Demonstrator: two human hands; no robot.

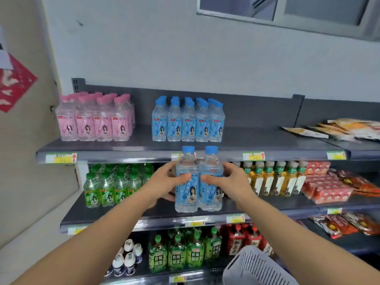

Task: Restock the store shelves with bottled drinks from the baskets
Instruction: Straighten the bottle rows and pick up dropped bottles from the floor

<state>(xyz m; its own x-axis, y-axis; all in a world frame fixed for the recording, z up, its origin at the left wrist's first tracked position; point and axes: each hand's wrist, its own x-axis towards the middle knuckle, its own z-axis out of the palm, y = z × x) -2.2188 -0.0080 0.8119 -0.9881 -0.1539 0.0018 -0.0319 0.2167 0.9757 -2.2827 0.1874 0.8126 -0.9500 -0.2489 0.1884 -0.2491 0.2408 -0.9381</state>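
Left hand (163, 183) curls round one blue-capped bottle (185, 195), right hand (229, 179) round a second bottle (211, 195), both upright and touching. Just above them the grey top shelf (141, 145) carries matching blue bottles (188, 124). A white basket (253, 266) sits under the right forearm, and a pale wall (185, 48) rises behind.

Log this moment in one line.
left hand: grips left blue-cap bottle | right hand: grips right blue-cap bottle | bottles: upright, side by side

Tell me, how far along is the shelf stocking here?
Done: pink-capped bottles and a blue-capped block stand on the top shelf. In hand: the left hand and right hand grip two blue-capped bottles in front of the shelves, not yet placed. Left: shelving those two, likely beside the blue block; the inside of the basket is hidden, so what remains is unclear.
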